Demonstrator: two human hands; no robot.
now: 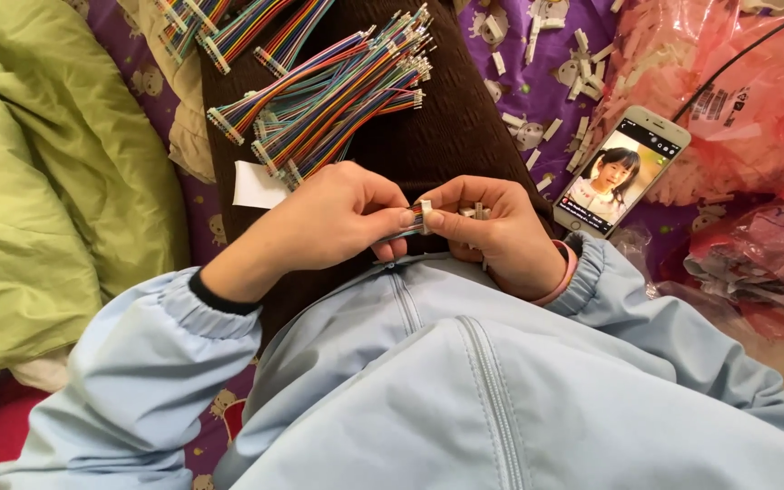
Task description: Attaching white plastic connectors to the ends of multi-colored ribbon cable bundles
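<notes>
Rainbow ribbon cable (407, 220) with white connector (426, 214) pinched between left hand (324, 222) and right hand (492, 231), both grips clamped on it.

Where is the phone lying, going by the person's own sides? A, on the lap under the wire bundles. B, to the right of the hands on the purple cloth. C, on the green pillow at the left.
B: the phone lies screen-up on the purple cloth, right of the right hand.

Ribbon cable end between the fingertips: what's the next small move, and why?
Probably press the small white connector fully home on the multicoloured ribbon cable. The left hand pinches the cable end and the right hand meets it at the connector, thumbs almost touching. Whether it is seated cannot be told. Finished cables lie on the lap beyond.
</notes>
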